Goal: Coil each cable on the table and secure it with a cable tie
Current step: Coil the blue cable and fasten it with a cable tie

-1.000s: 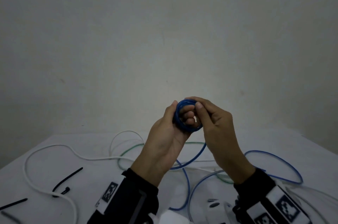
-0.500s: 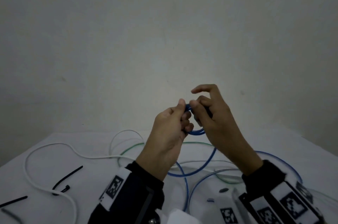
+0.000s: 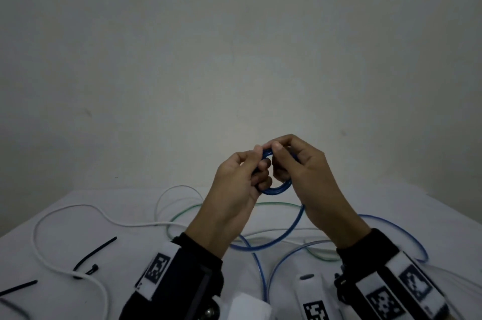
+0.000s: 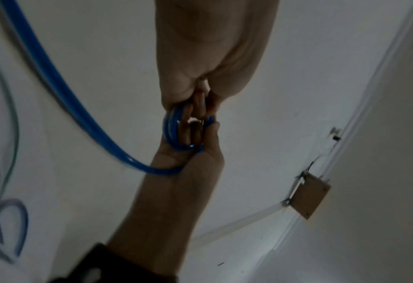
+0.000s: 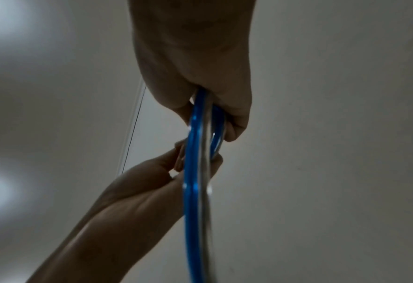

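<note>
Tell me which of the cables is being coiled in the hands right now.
The blue cable: its loops are gripped between the left hand and right hand, while the white cable and green cable lie loose on the table.

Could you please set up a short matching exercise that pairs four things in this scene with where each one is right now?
Things:
1. blue cable coil
2. white cable
3. black cable ties
4. green cable

Places:
A. lying loose on the left side of the table
B. held up between the left hand and right hand
C. running in a long loop across the left of the table
D. running across the table behind the wrists

Pairs: 1-B, 2-C, 3-A, 4-D
</note>
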